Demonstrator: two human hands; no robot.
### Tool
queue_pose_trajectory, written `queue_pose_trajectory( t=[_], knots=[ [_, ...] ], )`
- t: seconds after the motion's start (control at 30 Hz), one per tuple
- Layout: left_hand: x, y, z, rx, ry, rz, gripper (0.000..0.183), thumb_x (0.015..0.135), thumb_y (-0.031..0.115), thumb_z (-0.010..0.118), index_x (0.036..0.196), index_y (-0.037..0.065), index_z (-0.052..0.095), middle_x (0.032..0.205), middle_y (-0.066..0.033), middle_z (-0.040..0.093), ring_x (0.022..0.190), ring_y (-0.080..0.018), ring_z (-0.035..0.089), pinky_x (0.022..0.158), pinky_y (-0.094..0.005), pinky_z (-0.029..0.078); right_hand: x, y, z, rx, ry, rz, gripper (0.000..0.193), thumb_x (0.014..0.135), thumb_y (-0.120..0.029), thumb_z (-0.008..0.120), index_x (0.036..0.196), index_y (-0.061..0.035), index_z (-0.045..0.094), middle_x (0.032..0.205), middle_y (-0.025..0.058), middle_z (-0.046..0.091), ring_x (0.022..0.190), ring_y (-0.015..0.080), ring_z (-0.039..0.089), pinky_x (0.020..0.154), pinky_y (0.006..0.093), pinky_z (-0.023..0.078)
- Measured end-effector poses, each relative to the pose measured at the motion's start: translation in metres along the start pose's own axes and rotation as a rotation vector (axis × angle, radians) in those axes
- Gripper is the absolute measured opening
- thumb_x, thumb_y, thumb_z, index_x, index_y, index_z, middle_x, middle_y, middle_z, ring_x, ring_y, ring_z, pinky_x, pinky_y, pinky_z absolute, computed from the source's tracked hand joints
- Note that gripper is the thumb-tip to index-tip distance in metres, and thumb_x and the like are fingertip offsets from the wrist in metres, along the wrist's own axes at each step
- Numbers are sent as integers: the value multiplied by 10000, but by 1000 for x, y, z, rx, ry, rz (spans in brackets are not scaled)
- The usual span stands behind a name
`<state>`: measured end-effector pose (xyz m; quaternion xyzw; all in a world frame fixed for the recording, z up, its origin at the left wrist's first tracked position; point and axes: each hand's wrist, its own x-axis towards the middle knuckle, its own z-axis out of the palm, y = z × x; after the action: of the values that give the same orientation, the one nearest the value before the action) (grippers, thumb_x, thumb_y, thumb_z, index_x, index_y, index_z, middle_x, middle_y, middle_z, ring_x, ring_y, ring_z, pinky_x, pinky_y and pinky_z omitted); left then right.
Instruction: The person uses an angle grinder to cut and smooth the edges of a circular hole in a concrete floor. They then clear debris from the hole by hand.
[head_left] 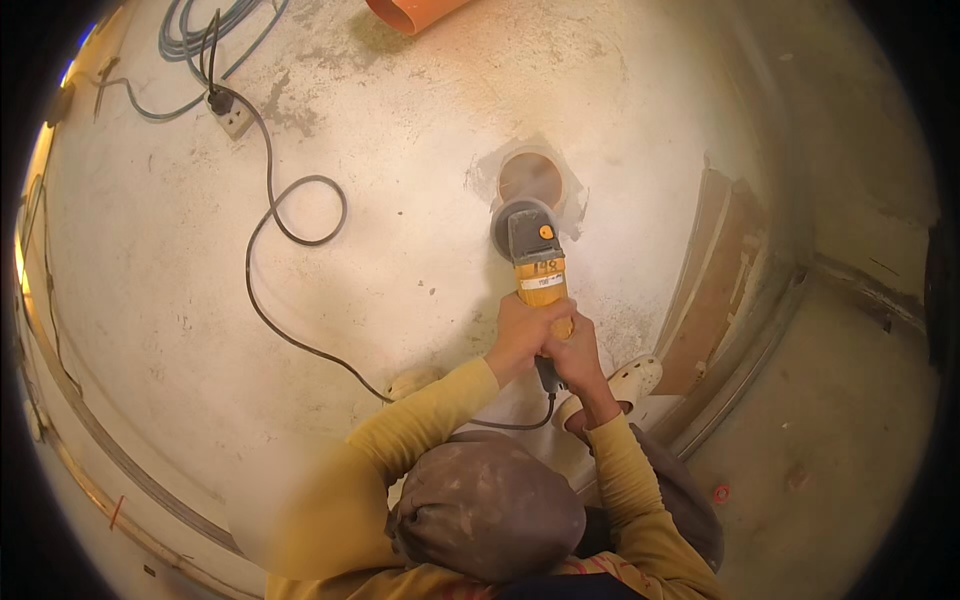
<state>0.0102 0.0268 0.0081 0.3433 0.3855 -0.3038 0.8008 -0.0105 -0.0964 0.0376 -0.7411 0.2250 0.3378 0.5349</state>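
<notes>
A yellow and dark grey angle grinder (541,285) lies in both my hands, pointing away from me. My left hand (519,333) is wrapped round its yellow body from the left. My right hand (578,352) grips the body's rear from the right, beside the left. The grinder's disc (505,228), under a dark guard, sits at the near rim of a round orange pipe opening (531,180) set in the floor. Whether the disc touches the rim cannot be made out. Grey patches surround the opening, and the air over it looks hazy.
The grinder's black cord (262,305) loops across the pale floor (400,240) to a white socket block (233,117). Coiled grey-blue cable (190,40) and an orange pipe (413,14) lie farther off. Brown board (715,285) lies right, near a pale clog (637,378). A brown cap (490,505) shows below.
</notes>
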Motion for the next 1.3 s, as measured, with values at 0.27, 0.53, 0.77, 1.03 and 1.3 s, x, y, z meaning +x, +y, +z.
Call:
queue_pose_trajectory(
  t=[0.27,0.53,0.77,1.03,1.3],
  knots=[
    [4,-7,-2,-18,-21,17,291,852,88,825,1086,-34,703,991,-104,733,852,-193,727,750,-346,590,3,3,-2,-7,-8,-14,481,835,-189,789,1216,71,653,1076,116,740,956,165,703,845,319,571],
    [0,-3,-4,-15,-11,-36,283,858,87,825,1085,-33,705,974,-107,731,818,-197,725,696,-334,583,-4,-5,4,-13,39,-5,461,829,-171,795,1199,69,664,1060,103,735,937,150,681,834,312,559],
    [5,-5,-8,-10,7,37,299,815,108,846,1050,-29,721,953,-114,748,798,-201,736,690,-346,591,2,0,9,23,20,-57,450,829,-162,798,1190,71,662,1053,104,736,932,152,682,833,315,561],
    [10,-9,-3,12,10,-9,320,807,122,851,1054,-32,718,947,-114,745,800,-204,736,692,-354,592,3,3,4,13,56,5,428,837,-168,790,1173,68,671,1047,108,740,929,158,691,834,319,564],
    [16,-7,-12,63,-39,-14,268,851,69,818,1073,-29,704,969,-109,730,803,-202,724,699,-347,588,8,13,14,33,107,-55,436,836,-184,789,1174,65,670,1055,110,739,931,157,689,837,317,563]
  ],
)
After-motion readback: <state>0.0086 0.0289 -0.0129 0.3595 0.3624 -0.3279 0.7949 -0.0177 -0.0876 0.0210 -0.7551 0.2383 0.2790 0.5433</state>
